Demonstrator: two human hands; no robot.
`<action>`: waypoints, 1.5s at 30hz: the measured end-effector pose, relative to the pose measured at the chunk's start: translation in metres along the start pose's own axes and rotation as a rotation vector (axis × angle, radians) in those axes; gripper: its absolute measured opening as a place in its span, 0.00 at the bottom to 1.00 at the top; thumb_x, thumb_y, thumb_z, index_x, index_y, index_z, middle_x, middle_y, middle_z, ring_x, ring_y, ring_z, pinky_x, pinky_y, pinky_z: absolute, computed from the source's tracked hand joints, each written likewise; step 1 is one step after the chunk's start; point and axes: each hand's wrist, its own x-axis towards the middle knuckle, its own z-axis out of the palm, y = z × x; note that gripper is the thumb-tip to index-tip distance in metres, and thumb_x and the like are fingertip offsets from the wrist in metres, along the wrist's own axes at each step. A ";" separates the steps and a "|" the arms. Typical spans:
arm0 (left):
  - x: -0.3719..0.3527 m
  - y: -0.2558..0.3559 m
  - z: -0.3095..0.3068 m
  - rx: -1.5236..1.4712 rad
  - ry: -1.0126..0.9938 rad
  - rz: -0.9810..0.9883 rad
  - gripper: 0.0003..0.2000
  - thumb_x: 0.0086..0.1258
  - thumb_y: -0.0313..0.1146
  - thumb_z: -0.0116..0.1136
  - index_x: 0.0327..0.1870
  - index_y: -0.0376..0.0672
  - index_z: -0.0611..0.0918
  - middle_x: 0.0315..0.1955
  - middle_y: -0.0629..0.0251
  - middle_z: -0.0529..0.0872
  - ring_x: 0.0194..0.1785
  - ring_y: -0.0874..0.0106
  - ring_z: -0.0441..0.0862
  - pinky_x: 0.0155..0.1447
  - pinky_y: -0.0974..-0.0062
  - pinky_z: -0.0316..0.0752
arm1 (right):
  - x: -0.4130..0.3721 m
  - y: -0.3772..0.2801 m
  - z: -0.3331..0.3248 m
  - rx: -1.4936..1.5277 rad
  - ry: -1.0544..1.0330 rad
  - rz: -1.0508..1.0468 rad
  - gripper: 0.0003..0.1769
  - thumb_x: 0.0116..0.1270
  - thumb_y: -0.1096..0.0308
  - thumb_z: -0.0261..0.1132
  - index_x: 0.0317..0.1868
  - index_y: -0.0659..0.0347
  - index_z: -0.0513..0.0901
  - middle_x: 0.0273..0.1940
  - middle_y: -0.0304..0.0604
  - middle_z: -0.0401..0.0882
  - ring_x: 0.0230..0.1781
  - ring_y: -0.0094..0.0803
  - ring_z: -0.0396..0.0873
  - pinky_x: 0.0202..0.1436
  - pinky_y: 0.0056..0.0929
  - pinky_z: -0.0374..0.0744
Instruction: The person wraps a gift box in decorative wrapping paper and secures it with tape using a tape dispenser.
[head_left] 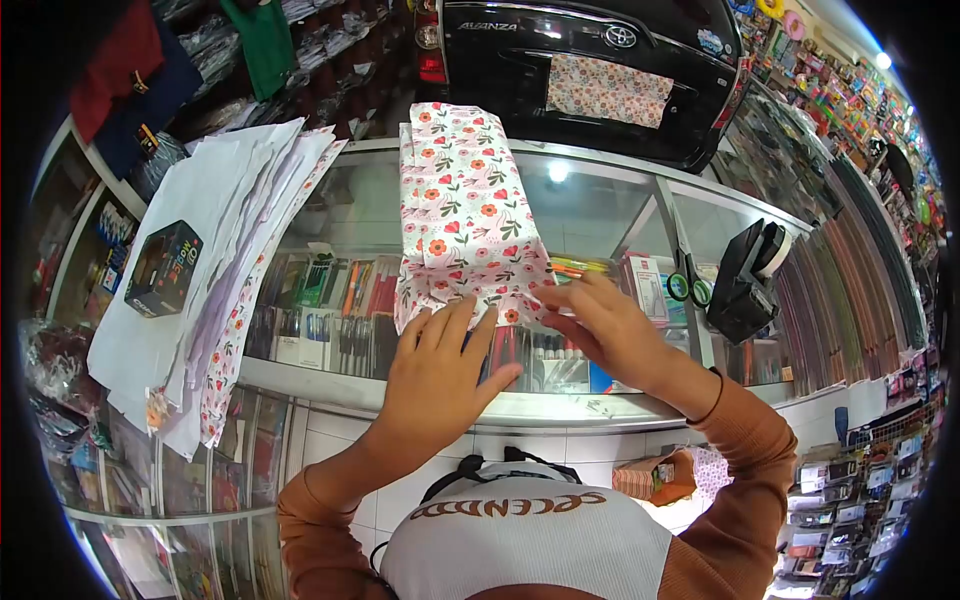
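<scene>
Far left of the white floral-wrapped rectangular box [465, 200]: loose stack of white paper sheets [225, 190], small black printed tin [163, 268] lying on top.

Box lies lengthwise on the glass counter surface [600, 205], near end towards the person, paper flaps loose at that end.

Left hand [440, 370]: flat, fingers spread and straight, pressed against the near-end flap below the box. Grips nothing.

Right hand [605, 325]: just right of the box's near corner, fingertips on the flap edge. Cannot tell whether they pinch it or only press.

Right of the box: green-handled scissors [688, 270], then a black tape dispenser [748, 280], both on the surface.
</scene>
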 end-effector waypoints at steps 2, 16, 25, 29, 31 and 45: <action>-0.005 0.002 -0.004 0.032 -0.043 0.033 0.37 0.65 0.55 0.58 0.67 0.35 0.67 0.68 0.44 0.62 0.69 0.50 0.61 0.72 0.54 0.53 | -0.001 0.003 0.004 -0.025 -0.026 -0.018 0.18 0.63 0.75 0.63 0.55 0.63 0.75 0.39 0.46 0.76 0.43 0.43 0.75 0.44 0.37 0.75; 0.002 -0.019 -0.020 0.143 0.146 0.151 0.21 0.60 0.38 0.64 0.54 0.40 0.79 0.52 0.62 0.80 0.58 0.66 0.74 0.65 0.63 0.64 | 0.001 -0.002 0.002 -0.721 -0.119 -0.335 0.18 0.57 0.65 0.60 0.49 0.56 0.82 0.50 0.34 0.74 0.54 0.28 0.68 0.59 0.44 0.65; 0.012 -0.054 -0.033 0.285 0.201 0.326 0.09 0.62 0.33 0.62 0.42 0.43 0.83 0.35 0.68 0.84 0.41 0.70 0.80 0.55 0.68 0.70 | 0.008 0.011 0.005 -0.695 -0.055 -0.328 0.13 0.55 0.69 0.61 0.42 0.60 0.77 0.39 0.34 0.76 0.49 0.28 0.70 0.58 0.43 0.66; 0.016 -0.058 -0.028 0.349 0.279 0.386 0.10 0.61 0.34 0.63 0.41 0.44 0.83 0.34 0.70 0.83 0.41 0.71 0.80 0.55 0.68 0.70 | 0.014 0.020 0.005 -0.595 -0.006 -0.246 0.14 0.56 0.70 0.61 0.44 0.61 0.75 0.41 0.40 0.75 0.47 0.34 0.71 0.56 0.40 0.66; 0.016 -0.057 -0.029 0.348 0.314 0.393 0.10 0.59 0.34 0.65 0.41 0.45 0.83 0.34 0.70 0.82 0.42 0.71 0.79 0.54 0.68 0.69 | 0.016 0.023 0.003 -0.571 -0.013 -0.224 0.14 0.57 0.70 0.60 0.45 0.61 0.75 0.42 0.41 0.75 0.47 0.34 0.71 0.56 0.40 0.66; 0.011 -0.076 -0.036 0.096 0.404 0.255 0.07 0.55 0.34 0.69 0.27 0.43 0.84 0.36 0.68 0.76 0.45 0.66 0.72 0.51 0.66 0.64 | 0.018 0.022 -0.001 -0.198 0.074 -0.166 0.07 0.58 0.71 0.66 0.38 0.58 0.81 0.35 0.37 0.77 0.41 0.36 0.70 0.47 0.36 0.68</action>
